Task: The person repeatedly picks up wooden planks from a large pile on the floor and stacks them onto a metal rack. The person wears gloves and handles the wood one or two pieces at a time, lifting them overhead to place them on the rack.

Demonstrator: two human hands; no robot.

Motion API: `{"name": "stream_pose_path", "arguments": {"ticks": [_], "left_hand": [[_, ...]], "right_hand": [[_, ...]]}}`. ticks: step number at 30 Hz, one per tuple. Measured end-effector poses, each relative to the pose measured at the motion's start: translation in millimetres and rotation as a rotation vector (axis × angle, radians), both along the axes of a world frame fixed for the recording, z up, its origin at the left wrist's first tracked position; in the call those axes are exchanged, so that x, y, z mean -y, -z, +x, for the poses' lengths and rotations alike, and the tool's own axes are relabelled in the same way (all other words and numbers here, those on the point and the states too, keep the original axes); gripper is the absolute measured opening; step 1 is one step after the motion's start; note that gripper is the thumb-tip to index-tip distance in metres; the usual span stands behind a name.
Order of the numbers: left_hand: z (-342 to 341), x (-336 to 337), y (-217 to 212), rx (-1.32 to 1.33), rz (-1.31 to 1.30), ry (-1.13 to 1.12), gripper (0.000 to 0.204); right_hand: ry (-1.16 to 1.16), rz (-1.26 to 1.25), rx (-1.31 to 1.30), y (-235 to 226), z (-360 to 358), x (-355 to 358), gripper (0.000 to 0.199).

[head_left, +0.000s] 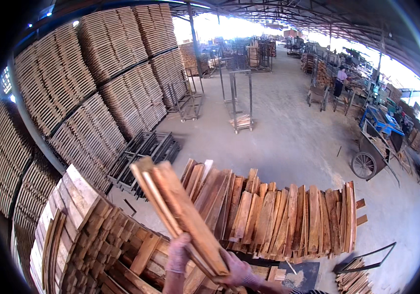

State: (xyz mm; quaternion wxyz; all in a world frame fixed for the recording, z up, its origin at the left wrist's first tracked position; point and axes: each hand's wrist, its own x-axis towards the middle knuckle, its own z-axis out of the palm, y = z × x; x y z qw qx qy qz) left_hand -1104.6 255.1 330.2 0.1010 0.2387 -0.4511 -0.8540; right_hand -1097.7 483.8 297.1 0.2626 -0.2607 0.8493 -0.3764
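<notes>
A small bundle of wooden boards [186, 210] is held up at a slant, its far end up and to the left. My left hand [178, 254] is closed round the bundle's left side. At the near end, my right hand [238, 269] grips the boards from the right. Both hands look gloved. Below them lies a stack of boards [143, 252], with loose pieces on top. Beyond the hands a long row of rough boards [288, 220] stands on edge, packed side by side.
Tall slatted wood stacks [116, 44] line the left. Dark metal frames [146, 152] lie on the floor before them. A wheeled rack [241, 100] stands further off. At right are a cart [369, 157], a blue machine [381, 120] and a distant person [340, 81].
</notes>
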Motion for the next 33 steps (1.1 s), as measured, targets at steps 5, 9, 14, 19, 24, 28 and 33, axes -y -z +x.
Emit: {"name": "stream_pose_path", "arguments": {"ticks": [5, 9, 14, 19, 24, 28, 33], "left_hand": [[72, 81, -29, -0.213, -0.271, -0.11, 0.065], [155, 137, 18, -0.028, -0.758, 0.034, 0.08], [136, 152, 93, 0.002, -0.65, -0.124, 0.06], [261, 160, 128, 0.026, -0.539, -0.392, 0.025], [286, 72, 89, -0.201, 0.194, -0.741, 0.038], [370, 58, 138, -0.147, 0.356, -0.623, 0.066], [447, 61, 146, -0.038, 0.354, -0.726, 0.068]], "right_hand": [[-0.207, -0.824, 0.202, -30, -12, 132, 0.115], [-0.395, -0.738, 0.195, -9, -2, 199, 0.092], [-0.541, -0.667, 0.048, 54, -42, 239, 0.092], [-0.69, -0.099, -0.263, -68, 39, 235, 0.113], [-0.491, -0.297, -0.382, -36, 128, 191, 0.102], [-0.409, 0.05, -0.046, 49, 155, 177, 0.082], [-0.294, 0.192, -0.073, 87, 164, 226, 0.073]]}}
